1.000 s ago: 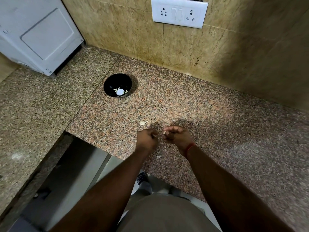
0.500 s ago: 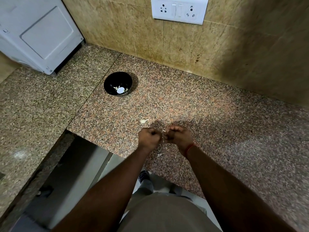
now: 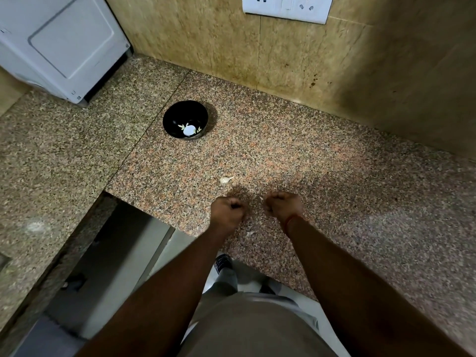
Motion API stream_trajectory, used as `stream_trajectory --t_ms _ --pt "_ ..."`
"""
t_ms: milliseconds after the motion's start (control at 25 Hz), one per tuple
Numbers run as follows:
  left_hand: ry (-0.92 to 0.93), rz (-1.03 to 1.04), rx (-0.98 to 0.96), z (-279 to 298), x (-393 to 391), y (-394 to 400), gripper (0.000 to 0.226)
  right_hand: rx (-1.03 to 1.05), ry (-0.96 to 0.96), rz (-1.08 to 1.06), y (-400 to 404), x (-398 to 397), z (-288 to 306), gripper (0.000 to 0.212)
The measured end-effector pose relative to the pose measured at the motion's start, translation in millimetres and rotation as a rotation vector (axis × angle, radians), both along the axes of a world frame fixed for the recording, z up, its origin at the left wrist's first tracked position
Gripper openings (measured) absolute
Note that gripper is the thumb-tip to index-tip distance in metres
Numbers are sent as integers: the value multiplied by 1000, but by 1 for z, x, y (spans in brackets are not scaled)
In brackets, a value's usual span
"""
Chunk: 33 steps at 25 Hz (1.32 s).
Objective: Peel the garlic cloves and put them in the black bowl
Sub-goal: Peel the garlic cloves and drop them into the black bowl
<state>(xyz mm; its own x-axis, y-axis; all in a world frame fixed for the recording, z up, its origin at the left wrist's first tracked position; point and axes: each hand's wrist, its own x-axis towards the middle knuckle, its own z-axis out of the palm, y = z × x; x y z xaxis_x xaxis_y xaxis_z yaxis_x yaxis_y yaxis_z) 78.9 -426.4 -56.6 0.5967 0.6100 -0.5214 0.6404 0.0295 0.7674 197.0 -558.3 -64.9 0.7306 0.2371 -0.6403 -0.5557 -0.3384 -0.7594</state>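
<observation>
Garlic clove [image 3: 261,198] is being pinched by the right hand [image 3: 282,206].
Left hand [image 3: 228,212] is being held curled, contents unclear; the clove risks being dropped short of the black bowl [image 3: 185,119].

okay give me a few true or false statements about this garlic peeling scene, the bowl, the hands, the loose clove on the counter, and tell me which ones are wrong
1. The black bowl stands on the counter, beyond the hands. True.
2. A loose clove lies inside the bowl. False: it lies on the counter, between the bowl and the hands.
3. Both hands are curled. True: the left hand and right hand are both fisted, apart from each other.
4. The left hand touches the bowl. False: it is well short of it.
5. A red thread is on the left wrist. False: it is on the right wrist.
</observation>
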Motion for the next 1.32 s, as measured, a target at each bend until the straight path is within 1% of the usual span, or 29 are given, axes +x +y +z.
stream_trajectory --t_ms 80,240,360,400,440,480,560,640,680,720,800,840,920,1080,1120,1240,1280,1320 --pt "-4 6 -14 -3 -8 1 6 -84 -9 7 2 5 -5 9" --pt "1 3 -30 -9 -20 0 4 -132 -27 39 6 7 -5 20" --pt "27 59 -51 -15 -25 -2 12 -130 -72 56 3 4 -8 26" --pt "33 65 -51 -16 -28 -4 16 -155 -127 73 0 1 -9 27" --pt "27 69 -57 -18 -30 -6 19 -195 -227 134 -4 -2 -10 27" --pt "15 78 -68 -19 -33 -8 22 -233 -349 244 -8 -6 -11 23" --pt "-11 97 -71 -21 -37 -12 25 -242 -564 551 -16 -16 -9 14" --pt "-3 127 -58 -20 -41 -17 22 -202 -704 817 -22 -27 -11 8" --pt "-4 150 -46 -19 -42 -19 18 -203 -743 919 -23 -32 -10 10" --pt "-9 166 -42 -17 -45 -21 15 -231 -754 1010 -24 -37 -12 16" --pt "-12 162 -16 -16 -52 -25 12 -344 -747 1145 -22 -47 -11 27" --pt "-4 173 -10 -18 -57 -27 11 -397 -781 1172 -21 -51 -11 27" --pt "-28 283 -64 -18 -67 -32 13 -447 -849 1142 -20 -59 -10 24" --pt "-121 445 -173 -16 -86 -47 7 -529 -833 1140 -24 -73 -5 25" --pt "-157 477 -203 -9 -90 -51 11 -539 -846 1145 -25 -76 -3 26" --pt "-220 540 -244 0 -99 -56 15 -520 -856 1113 -23 -82 -3 24" --pt "-242 563 -256 0 -103 -56 15 -493 -827 1067 -22 -85 -5 22" --pt "-261 588 -275 0 -107 -55 15 -436 -756 999 -20 -90 -7 20"
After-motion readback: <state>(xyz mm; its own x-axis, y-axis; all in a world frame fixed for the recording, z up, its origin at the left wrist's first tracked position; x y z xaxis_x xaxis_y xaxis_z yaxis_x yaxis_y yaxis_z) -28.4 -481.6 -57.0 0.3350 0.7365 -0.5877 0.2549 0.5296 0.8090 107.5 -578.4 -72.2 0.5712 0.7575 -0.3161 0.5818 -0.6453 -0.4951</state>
